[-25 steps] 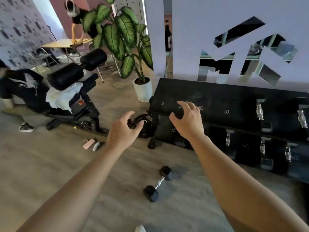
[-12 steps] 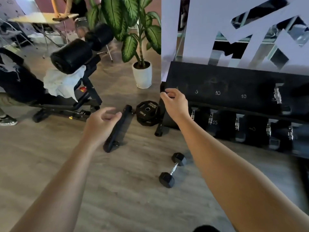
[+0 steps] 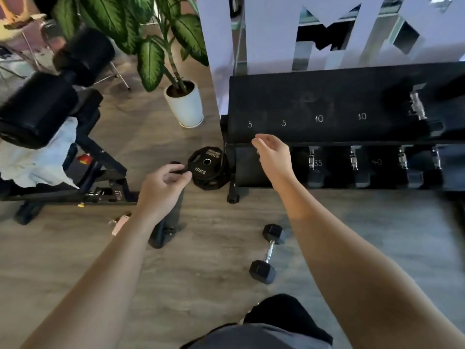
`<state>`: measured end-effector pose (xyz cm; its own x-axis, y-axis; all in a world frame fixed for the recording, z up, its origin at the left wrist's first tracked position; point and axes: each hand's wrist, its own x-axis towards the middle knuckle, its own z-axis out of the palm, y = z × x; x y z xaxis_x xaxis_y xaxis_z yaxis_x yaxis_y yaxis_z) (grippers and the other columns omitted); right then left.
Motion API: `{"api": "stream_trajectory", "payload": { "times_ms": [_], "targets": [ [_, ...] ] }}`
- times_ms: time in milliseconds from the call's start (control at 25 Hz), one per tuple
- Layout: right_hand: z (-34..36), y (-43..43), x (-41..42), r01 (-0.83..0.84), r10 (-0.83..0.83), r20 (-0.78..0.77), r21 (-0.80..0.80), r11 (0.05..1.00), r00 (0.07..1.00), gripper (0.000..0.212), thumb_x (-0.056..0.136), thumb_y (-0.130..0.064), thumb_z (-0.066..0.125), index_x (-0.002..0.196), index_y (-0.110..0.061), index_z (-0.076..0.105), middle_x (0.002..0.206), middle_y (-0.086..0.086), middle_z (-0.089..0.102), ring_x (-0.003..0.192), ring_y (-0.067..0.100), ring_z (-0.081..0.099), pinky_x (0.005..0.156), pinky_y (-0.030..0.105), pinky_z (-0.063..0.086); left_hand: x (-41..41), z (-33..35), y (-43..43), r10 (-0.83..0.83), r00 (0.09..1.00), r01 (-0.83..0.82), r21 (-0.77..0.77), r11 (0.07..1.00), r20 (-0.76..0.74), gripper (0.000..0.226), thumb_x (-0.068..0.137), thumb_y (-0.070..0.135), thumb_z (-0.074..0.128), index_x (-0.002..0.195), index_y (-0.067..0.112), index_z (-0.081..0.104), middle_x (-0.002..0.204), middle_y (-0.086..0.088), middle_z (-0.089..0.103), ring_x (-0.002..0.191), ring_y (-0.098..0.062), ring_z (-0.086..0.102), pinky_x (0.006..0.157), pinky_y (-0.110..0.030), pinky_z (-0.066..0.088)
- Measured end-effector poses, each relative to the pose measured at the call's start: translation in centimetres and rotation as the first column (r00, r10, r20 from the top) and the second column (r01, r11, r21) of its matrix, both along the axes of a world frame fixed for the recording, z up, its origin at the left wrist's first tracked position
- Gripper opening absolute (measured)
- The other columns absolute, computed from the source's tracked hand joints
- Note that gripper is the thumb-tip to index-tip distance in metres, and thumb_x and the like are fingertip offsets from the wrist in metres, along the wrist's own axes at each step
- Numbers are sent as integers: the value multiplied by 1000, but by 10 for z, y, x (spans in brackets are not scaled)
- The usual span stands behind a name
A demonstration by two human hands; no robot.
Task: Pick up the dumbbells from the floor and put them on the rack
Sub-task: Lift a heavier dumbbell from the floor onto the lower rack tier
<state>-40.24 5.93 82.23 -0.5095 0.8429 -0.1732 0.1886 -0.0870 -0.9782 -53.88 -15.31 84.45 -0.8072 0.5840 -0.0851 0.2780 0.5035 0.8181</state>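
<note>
A small black hex dumbbell [image 3: 268, 253] with a chrome handle lies on the wood floor between my forearms. The black dumbbell rack [image 3: 327, 107] stands just beyond it, its top shelf marked 5, 5, 10, 10 and bare at those spots. My right hand [image 3: 273, 153] hovers at the rack's front edge near the left end, fingers loosely curled and holding nothing. My left hand [image 3: 163, 185] hangs over the floor left of the rack, fingers half curled, also holding nothing. Larger dumbbells [image 3: 354, 162] sit on the lower shelf.
A 10 kg weight plate [image 3: 207, 168] leans against the rack's left leg. A black bench [image 3: 50, 117] with a white towel stands at left, its foot bar [image 3: 166, 222] under my left hand. A potted plant [image 3: 185, 102] sits behind, a pink object [image 3: 120, 224] on the floor.
My view has tilted further down and moved closer to the rack. My right hand has come off the rack's left end and drifted slightly right. The dumbbell has not moved.
</note>
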Motion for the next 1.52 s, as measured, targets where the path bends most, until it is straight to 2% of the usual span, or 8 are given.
{"api": "stream_trajectory", "payload": {
  "times_ms": [240,400,480,600,760,920,1200,1520],
  "targets": [
    [-20,76,5,279,-278,56,-23,960,959,32,88,-33,59,117,-26,70,105,-9,72,98,9,65,88,31,51,-38,-13,140,-279,958,282,-39,959,72,21,91,34,69,110,27,70,90,12,74,87,-1,68,78,-23,49],
    [-55,95,25,536,-531,156,16,844,833,31,88,-31,62,118,-27,69,105,-6,71,92,7,64,85,29,50,-48,-48,224,-494,869,494,-1,869,-14,23,90,32,70,111,23,70,92,14,71,87,12,62,81,-18,47],
    [-74,91,32,653,-653,219,81,753,725,35,88,-29,64,122,-27,66,112,0,67,100,14,61,90,29,48,-50,-72,266,-647,762,647,-18,762,2,25,90,32,70,114,24,68,100,8,71,92,4,63,81,-17,47],
    [-94,65,32,767,-769,305,156,623,563,43,88,-25,65,131,-25,61,132,4,58,121,23,50,104,31,39,-50,-97,314,-823,568,823,-60,565,36,34,89,34,71,121,22,66,114,2,67,101,-12,62,91,-30,50],
    [-117,10,26,905,-872,359,138,402,333,48,89,-21,66,136,-22,58,142,4,52,131,21,40,103,19,23,-35,-118,337,-949,312,943,-135,303,48,45,88,42,69,128,24,61,120,4,60,105,-14,58,88,-30,46],
    [-145,-38,29,964,-911,374,126,234,172,47,89,-17,66,135,-18,59,139,5,55,129,23,43,101,15,22,-6,-151,325,-988,99,970,-233,69,119,50,87,46,70,132,27,57,119,4,58,104,-13,56,84,-29,44],
    [-267,-84,17,996,-941,334,-89,17,46,47,92,-17,62,138,-14,55,140,5,56,125,25,51,110,42,38,17,-260,298,-993,-4,924,-380,-49,118,61,86,53,67,139,31,49,124,7,55,109,-14,53,81,-27,42],
    [-483,-103,-7,883,-864,417,-242,-403,-281,43,95,-23,58,138,-20,54,139,1,57,123,20,52,108,42,42,16,-468,320,-991,-6,909,-413,-61,131,73,86,63,60,148,34,35,152,0,40,138,-22,37,109,-48,36]
  ]
}}
